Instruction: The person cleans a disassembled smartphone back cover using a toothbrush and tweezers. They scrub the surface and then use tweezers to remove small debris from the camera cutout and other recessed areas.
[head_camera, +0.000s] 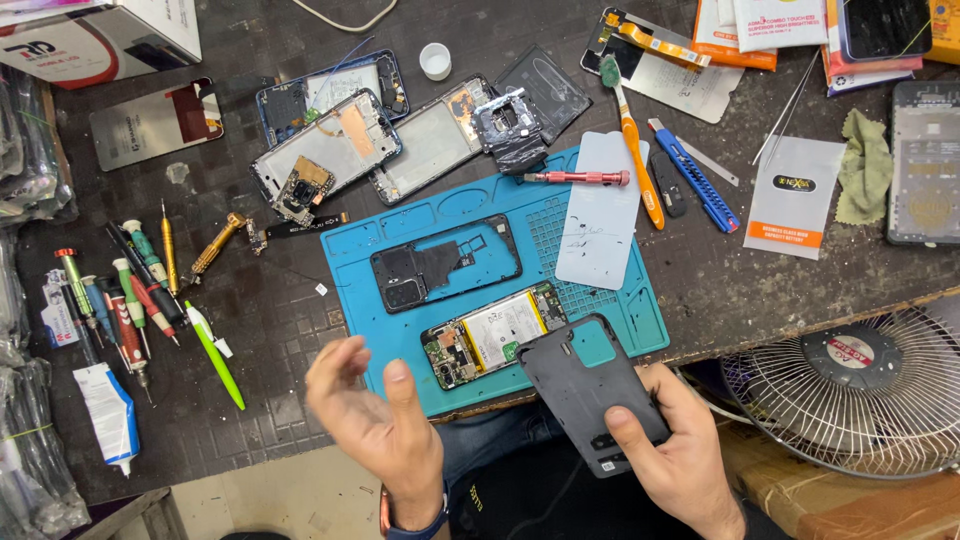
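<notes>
Left hand (375, 425) hovers spread and empty above the table (250, 300) edge. Right hand (675, 455) grips a dark phone back cover (585, 385), tilted, just beside the opened phone (495, 335) lying on the blue mat (600, 305).

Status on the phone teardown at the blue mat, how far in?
Done: the opened phone lies on the blue mat with battery and board exposed, and a black inner frame lies beside it. In hand: the right hand holds the dark back cover; the left hand is empty. Left: battery and board remain in the phone.
</notes>
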